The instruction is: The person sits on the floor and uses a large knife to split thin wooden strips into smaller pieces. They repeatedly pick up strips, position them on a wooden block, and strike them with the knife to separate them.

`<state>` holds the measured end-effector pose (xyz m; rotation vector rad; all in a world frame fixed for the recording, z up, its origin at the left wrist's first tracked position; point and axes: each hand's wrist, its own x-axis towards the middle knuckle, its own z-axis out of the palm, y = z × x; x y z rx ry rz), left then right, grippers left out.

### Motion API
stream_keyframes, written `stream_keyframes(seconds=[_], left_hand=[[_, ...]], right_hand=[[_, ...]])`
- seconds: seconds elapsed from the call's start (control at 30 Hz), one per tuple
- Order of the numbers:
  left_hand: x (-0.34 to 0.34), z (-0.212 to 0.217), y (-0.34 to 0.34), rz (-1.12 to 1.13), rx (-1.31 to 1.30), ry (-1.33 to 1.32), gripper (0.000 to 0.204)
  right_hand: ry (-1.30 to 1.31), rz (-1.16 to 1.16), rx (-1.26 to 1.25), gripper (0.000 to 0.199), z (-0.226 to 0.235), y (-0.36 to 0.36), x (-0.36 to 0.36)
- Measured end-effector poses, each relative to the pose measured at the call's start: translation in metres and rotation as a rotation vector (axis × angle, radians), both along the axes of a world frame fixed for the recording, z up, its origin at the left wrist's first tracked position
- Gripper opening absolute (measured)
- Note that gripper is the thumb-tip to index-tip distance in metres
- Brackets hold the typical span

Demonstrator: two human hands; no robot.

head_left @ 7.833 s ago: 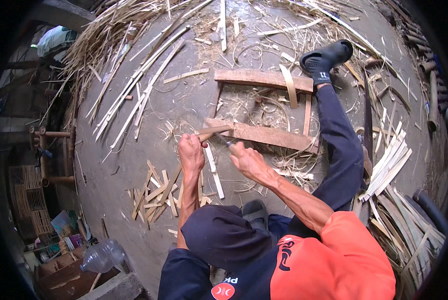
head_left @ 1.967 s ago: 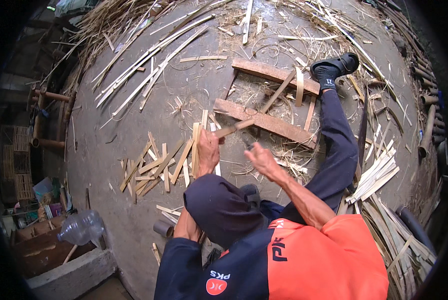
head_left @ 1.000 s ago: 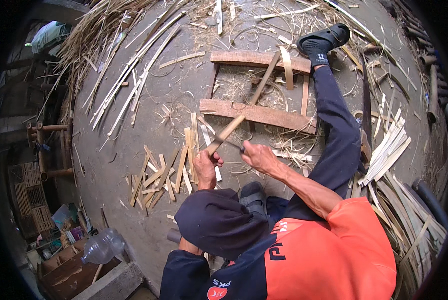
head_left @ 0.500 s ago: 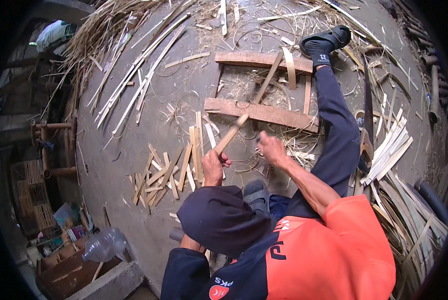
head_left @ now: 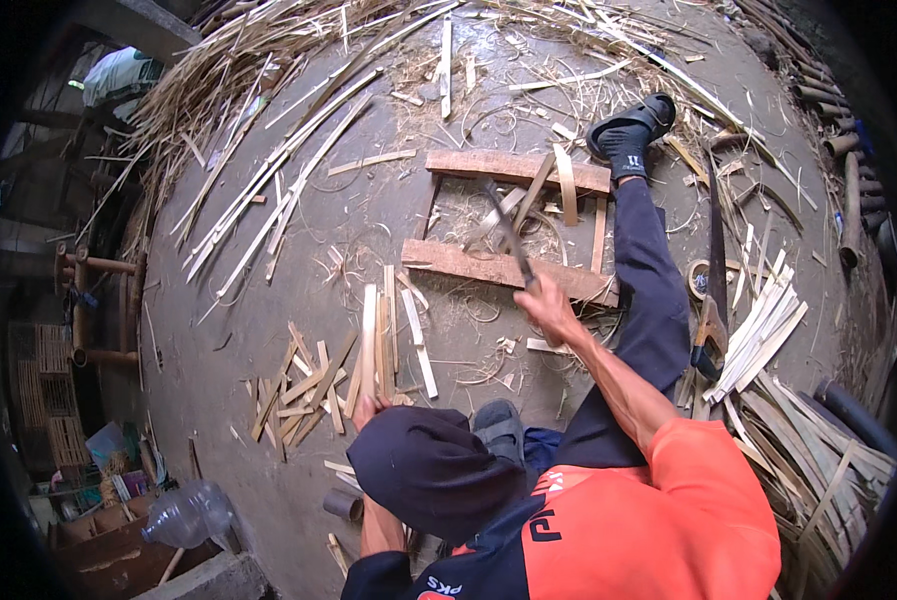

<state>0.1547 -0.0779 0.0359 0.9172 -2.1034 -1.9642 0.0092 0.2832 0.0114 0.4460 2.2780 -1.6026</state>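
Observation:
My right hand grips a knife by its handle, the long dark blade angled up and left over a wooden frame on the floor. Beside the blade, a pale strip shows blurred inside the frame. My left hand is lower left, its fingers closed at the near end of a flat bamboo strip; a dark cloth-covered shape hides part of this hand. Other bamboo strips lie alongside. A loose pile of short bamboo pieces is just left of that hand.
My outstretched leg lies along the frame's right side. Farther right are a saw, a bundle of pale strips and a heap of long strips. Long slats and shavings litter the floor. A clear plastic jug sits lower left.
My left hand has moved back and left from near the frame, away from the strip it held there. My right hand has swung the knife forward over the frame.

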Motion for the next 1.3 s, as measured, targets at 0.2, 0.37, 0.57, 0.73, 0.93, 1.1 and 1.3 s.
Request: stream_keyframes(seconds=[0.2, 0.37, 0.57, 0.73, 0.93, 1.1, 1.3], left_hand=[[0.062, -0.013, -0.019, -0.366, -0.155, -0.609, 0.025], [-0.018, 0.023, 0.048, -0.688, -0.067, -0.468, 0.024], [-0.154, 0.055, 0.148, -0.881, -0.446, 0.229, 0.025], [-0.236, 0.087, 0.194, -0.825, -0.586, 0.345, 0.026], [-0.22, 0.133, 0.166, -0.643, 0.377, 0.112, 0.023], [-0.19, 0.162, 0.133, -0.479, 0.542, 0.072, 0.02], [-0.143, 0.217, 0.124, -0.644, 0.669, 0.177, 0.02]], right_hand=[[0.309, -0.335, 0.25, 0.026, -0.049, 0.039, -0.132], [0.526, -0.332, 0.374, 0.032, -0.08, 0.047, -0.172], [0.521, -0.315, 0.121, 0.03, -0.028, 0.037, -0.174], [0.453, 0.0, -0.316, 0.028, 0.107, 0.009, -0.149], [0.796, 0.219, 0.09, 0.022, 0.183, -0.02, -0.104], [1.221, 0.526, 0.605, 0.009, 0.169, -0.043, -0.062], [0.993, 0.239, 0.755, 0.007, 0.159, 0.028, -0.124]])
